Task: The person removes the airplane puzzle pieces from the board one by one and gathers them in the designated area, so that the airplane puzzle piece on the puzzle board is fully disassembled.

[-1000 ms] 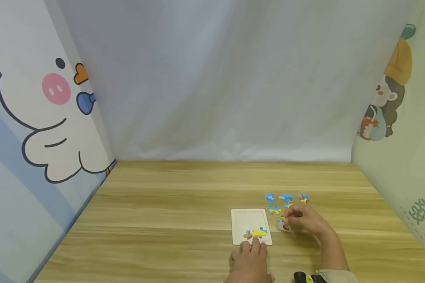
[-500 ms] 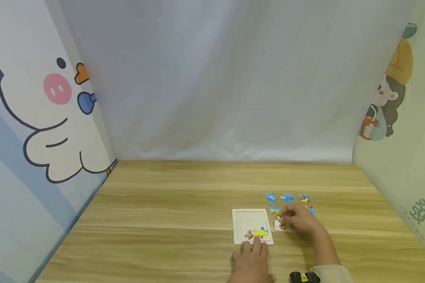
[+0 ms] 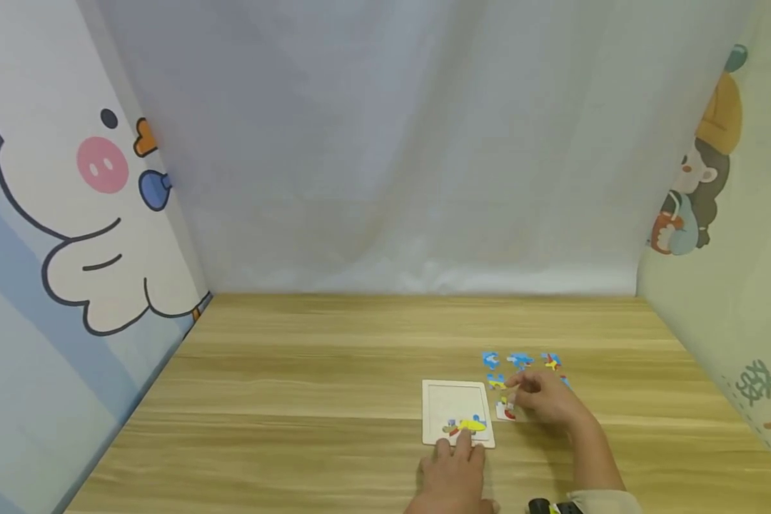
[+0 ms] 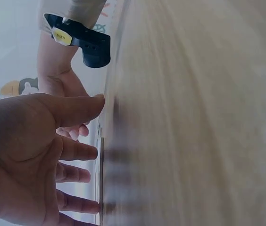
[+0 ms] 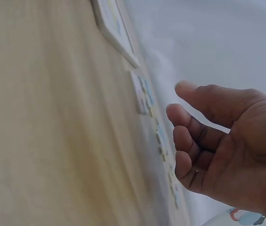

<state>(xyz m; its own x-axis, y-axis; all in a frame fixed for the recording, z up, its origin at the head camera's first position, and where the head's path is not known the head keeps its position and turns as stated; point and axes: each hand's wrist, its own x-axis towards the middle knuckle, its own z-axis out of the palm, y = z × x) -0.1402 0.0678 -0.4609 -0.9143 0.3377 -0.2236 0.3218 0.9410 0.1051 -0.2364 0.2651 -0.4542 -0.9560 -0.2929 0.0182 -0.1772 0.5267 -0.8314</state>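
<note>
A pale wooden puzzle tray (image 3: 452, 400) lies on the table, with joined yellow, red and blue pieces (image 3: 470, 425) in its lower right part. My left hand (image 3: 452, 475) rests its outstretched fingertips on the tray's near edge, as the left wrist view also shows. Just right of the tray, a white and red puzzle piece (image 3: 504, 412) lies on the wood. My right hand (image 3: 542, 396) hovers close over that piece, partly covering it in the head view. In the right wrist view, the fingers (image 5: 182, 139) are loosely bent, the thumb is apart, and nothing sits between them.
Several loose blue, yellow and red puzzle pieces (image 3: 520, 360) lie beyond the right hand, some partly hidden behind it. A white curtain (image 3: 385, 157) hangs at the table's far edge. Printed cartoon panels (image 3: 103, 235) stand at both sides.
The white and red piece has moved slightly left, closer to the tray, along with my right hand. My left hand stays at the tray's near edge.
</note>
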